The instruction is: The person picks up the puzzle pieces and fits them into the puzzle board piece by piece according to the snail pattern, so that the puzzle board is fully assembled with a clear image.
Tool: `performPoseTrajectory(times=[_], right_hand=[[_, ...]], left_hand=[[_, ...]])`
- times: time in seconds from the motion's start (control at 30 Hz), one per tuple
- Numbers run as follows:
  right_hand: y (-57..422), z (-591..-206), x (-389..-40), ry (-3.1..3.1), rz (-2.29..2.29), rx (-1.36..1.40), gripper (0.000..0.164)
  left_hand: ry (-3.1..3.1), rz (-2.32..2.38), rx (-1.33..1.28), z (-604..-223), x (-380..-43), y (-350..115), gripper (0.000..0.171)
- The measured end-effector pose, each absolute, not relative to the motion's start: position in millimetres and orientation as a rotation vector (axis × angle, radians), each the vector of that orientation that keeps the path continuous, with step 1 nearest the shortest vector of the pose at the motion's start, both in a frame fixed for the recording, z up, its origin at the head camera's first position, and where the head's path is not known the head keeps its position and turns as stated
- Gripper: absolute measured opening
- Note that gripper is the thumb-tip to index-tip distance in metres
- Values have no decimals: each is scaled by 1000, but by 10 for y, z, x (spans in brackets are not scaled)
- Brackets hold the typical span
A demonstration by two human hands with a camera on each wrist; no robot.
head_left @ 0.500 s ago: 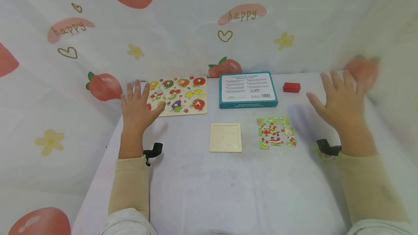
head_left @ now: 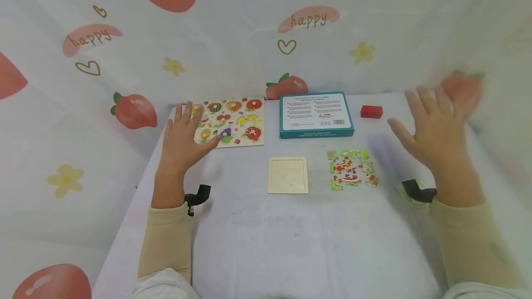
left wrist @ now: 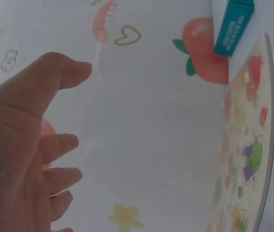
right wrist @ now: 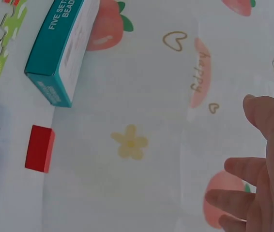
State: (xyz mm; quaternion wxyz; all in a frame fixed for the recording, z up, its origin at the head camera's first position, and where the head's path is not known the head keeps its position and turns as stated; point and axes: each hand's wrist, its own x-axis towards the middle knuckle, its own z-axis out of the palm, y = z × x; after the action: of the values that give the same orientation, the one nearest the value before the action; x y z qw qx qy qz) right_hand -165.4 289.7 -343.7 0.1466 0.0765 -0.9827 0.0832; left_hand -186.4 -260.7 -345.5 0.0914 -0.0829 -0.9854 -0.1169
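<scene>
some of the fruit board [head_left: 237, 123], at the back of the table [head_left: 266, 243], is hidden behind the left hand [head_left: 180, 144], its fingers spread and empty. the right hand [head_left: 442, 140], blurred, hangs equally free near the red block [head_left: 371, 112]. a black wrist mount [head_left: 420, 193] partly covers a flat item [head_left: 409, 202], hard to make out. since the earlier frame, the left hand has shifted rightward.

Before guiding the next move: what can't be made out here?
Head: left part of fruit peg puzzle, behind left hand.
Head: part of greenish flat piece, behind black wrist mount.
Head: small print on teal Beaded Boxes carton, too tiny.
Right wrist: rest of jigsaw, cut by frame edge.
</scene>
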Motion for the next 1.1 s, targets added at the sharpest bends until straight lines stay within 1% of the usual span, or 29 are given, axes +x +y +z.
performPoseTrajectory(times=[0.4,0.67,1.1], right_hand=[[2782,-3372,-1561,-2776,237,295,78],[2710,-3341,-1518,-2812,239,311,82],[2551,-3325,-1458,-2797,260,396,78]], left_hand=[[-2873,-412,-429,-3394,-1752,-2390,90],[-2800,-505,-579,-3376,-1684,-2271,88],[-2985,-576,-643,-3432,-1666,-2109,85]])
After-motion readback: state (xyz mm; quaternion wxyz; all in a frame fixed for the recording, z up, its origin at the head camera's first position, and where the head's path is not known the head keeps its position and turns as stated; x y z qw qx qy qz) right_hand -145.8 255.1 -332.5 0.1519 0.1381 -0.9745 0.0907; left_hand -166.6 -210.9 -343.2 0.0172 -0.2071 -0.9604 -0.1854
